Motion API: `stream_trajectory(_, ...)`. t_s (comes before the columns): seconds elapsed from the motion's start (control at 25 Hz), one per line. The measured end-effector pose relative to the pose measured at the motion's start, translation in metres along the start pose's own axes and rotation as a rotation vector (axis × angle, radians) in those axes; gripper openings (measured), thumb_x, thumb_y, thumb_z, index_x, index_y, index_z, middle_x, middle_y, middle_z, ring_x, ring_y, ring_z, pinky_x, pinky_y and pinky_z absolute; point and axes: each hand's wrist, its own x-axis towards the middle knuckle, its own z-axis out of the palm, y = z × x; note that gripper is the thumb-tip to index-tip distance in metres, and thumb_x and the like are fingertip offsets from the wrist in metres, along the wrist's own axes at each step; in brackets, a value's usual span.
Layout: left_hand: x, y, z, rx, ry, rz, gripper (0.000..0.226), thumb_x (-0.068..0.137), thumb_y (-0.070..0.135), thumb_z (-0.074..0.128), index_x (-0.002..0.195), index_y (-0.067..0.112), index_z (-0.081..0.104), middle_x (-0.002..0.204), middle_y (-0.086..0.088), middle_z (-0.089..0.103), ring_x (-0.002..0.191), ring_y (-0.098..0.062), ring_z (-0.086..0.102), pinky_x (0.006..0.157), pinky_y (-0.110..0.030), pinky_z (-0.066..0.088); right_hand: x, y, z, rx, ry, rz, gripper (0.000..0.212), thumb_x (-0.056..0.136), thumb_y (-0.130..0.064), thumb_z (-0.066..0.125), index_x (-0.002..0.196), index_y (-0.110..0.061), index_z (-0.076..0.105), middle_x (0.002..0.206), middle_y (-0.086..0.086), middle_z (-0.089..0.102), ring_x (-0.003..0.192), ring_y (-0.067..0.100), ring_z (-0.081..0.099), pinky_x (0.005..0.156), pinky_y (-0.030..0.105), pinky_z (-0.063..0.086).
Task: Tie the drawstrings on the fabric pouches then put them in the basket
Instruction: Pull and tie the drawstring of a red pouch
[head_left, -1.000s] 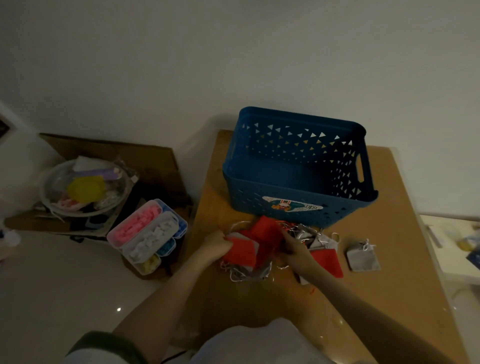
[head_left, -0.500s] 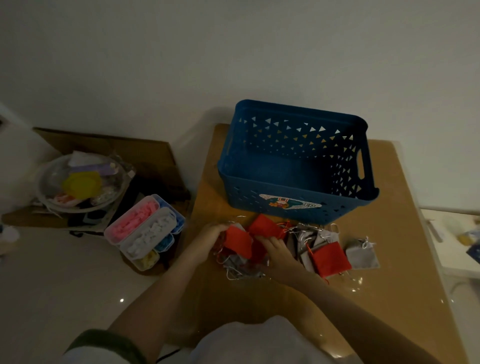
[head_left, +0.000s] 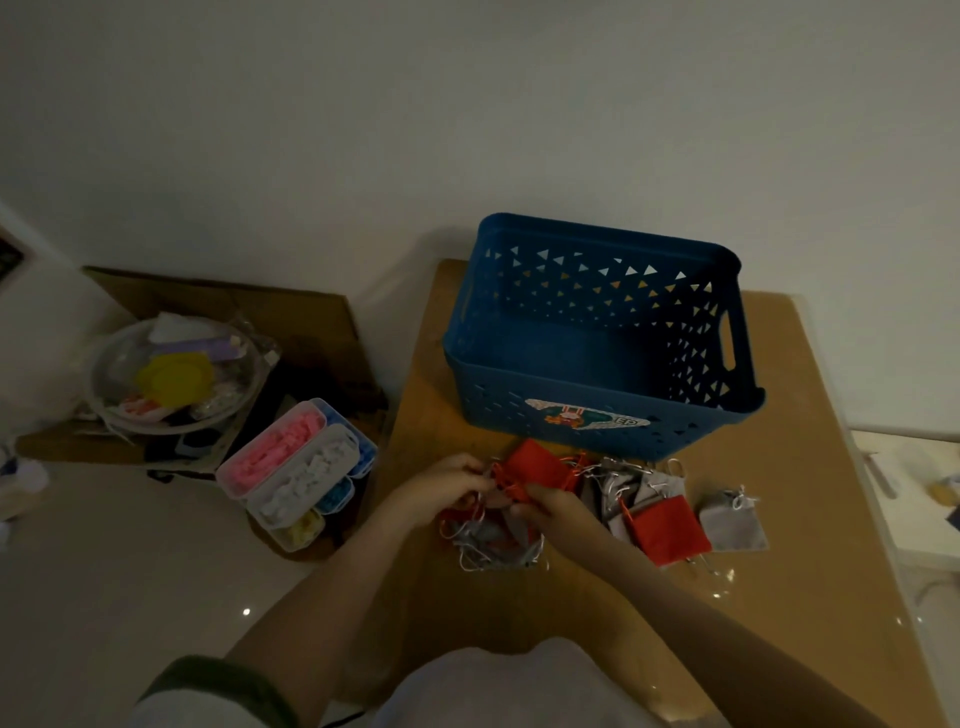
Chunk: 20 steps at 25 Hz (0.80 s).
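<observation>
A blue plastic basket (head_left: 597, 415) stands at the back of the brown table, with nothing visible inside it. In front of it lies a heap of red and grey fabric pouches. My left hand (head_left: 447, 483) and my right hand (head_left: 556, 512) meet over the heap, and each pinches the red drawstrings of a red pouch (head_left: 540, 467) that points toward the basket. Beneath my hands lie grey pouches (head_left: 493, 545) with loose white strings. To the right sit another red pouch (head_left: 670, 530), a grey pile (head_left: 644, 491) and a lone tied grey pouch (head_left: 732, 525).
The brown table (head_left: 779, 597) ends at a left edge near my left arm. On the floor to the left stand stacked clear boxes (head_left: 296, 467) with pink and white pieces, a clear bowl (head_left: 171, 374) of small items and flat cardboard (head_left: 234, 306). A white surface (head_left: 914, 483) lies at right.
The red pouch I held spread between both hands now lies flatter toward the basket. My hands have drawn close together on its strings. The view has tilted down slightly.
</observation>
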Motion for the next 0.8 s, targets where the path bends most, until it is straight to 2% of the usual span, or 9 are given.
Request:
stream_trajectory(0.08,-0.004,0.001,-0.003,0.225,0.097,0.010,0.026,0.088,0.022,0.062,0.112,0.021,0.052,0.123,-0.007,0.056,0.104,-0.018,0.055,0.094,-0.037,0.046,-0.003,0.000,-0.004,0.086,0.027,0.046,0.015,0.098,-0.022,0.049,0.092,-0.018,0.061,0.091,0.006,0.065,0.090,0.026,0.062,0.084,0.040,0.049)
stream_trajectory(0.12,-0.006,0.001,-0.004,0.374,0.151,0.023,0.035,0.088,0.020,0.060,0.121,0.023,0.048,0.131,-0.007,0.049,0.112,-0.020,0.051,0.096,-0.037,0.045,-0.004,-0.002,-0.007,0.140,0.056,0.076,0.015,0.099,-0.023,0.048,0.090,-0.019,0.060,0.092,0.004,0.064,0.091,0.026,0.062,0.085,0.040,0.050)
stream_trajectory(0.24,-0.016,0.012,0.000,0.541,0.168,0.148,0.053,0.092,0.023,0.054,0.140,0.038,0.035,0.148,-0.004,0.026,0.137,-0.029,0.026,0.110,-0.049,0.030,-0.011,-0.014,-0.018,0.443,0.109,0.161,0.013,0.098,-0.013,0.048,0.102,-0.014,0.060,0.103,0.004,0.064,0.102,0.025,0.061,0.079,0.024,0.052)
stream_trajectory(0.28,-0.020,0.019,0.004,0.436,0.098,0.207,0.048,0.095,0.028,0.051,0.140,0.038,0.036,0.148,-0.004,0.029,0.138,-0.028,0.027,0.111,-0.049,0.029,-0.014,-0.018,-0.023,0.579,0.094,0.172,0.018,0.097,-0.008,0.049,0.111,-0.014,0.059,0.109,0.006,0.063,0.107,0.027,0.059,0.079,0.023,0.052)
stream_trajectory(0.36,-0.025,0.029,0.013,0.128,-0.049,0.216,0.042,0.097,0.040,0.045,0.138,0.031,0.042,0.140,-0.003,0.046,0.129,-0.022,0.043,0.109,-0.046,0.035,-0.017,-0.022,-0.032,0.808,0.058,0.149,0.036,0.094,-0.002,0.048,0.126,-0.016,0.053,0.121,0.011,0.058,0.114,0.032,0.056,0.084,0.033,0.054)
stream_trajectory(0.48,-0.027,0.030,0.021,-0.142,-0.084,0.187,0.046,0.091,0.050,0.046,0.128,0.023,0.055,0.121,-0.002,0.064,0.114,-0.020,0.058,0.103,-0.041,0.042,-0.019,-0.027,-0.045,0.956,0.009,0.044,0.040,0.088,-0.008,0.055,0.127,-0.018,0.055,0.123,0.018,0.056,0.114,0.039,0.055,0.098,0.054,0.047)
stream_trajectory(0.6,-0.028,0.033,0.014,-0.329,-0.179,0.316,0.031,0.088,0.042,0.052,0.093,0.015,0.066,0.092,-0.004,0.067,0.094,-0.023,0.062,0.091,-0.035,0.046,-0.021,-0.041,-0.055,0.989,0.041,0.002,0.027,0.085,-0.025,0.059,0.109,-0.012,0.060,0.102,0.012,0.062,0.097,0.031,0.060,0.088,0.045,0.053)
stream_trajectory(0.68,-0.032,0.041,0.009,-0.427,-0.201,0.351,0.027,0.090,0.032,0.050,0.070,0.014,0.054,0.074,-0.002,0.057,0.080,-0.020,0.054,0.082,-0.033,0.042,-0.020,-0.048,-0.060,1.013,0.132,-0.002,0.021,0.089,-0.031,0.059,0.097,-0.011,0.061,0.084,0.004,0.064,0.080,0.021,0.060,0.069,0.031,0.055)
stream_trajectory(0.8,-0.032,0.051,0.007,-0.663,-0.191,0.350,0.031,0.091,0.021,0.047,0.061,0.014,0.047,0.083,-0.007,0.061,0.087,-0.021,0.058,0.090,-0.037,0.040,-0.015,-0.054,-0.064,1.014,0.205,-0.091,0.024,0.091,-0.030,0.049,0.092,-0.009,0.062,0.084,0.005,0.066,0.077,0.018,0.062,0.070,0.030,0.053)
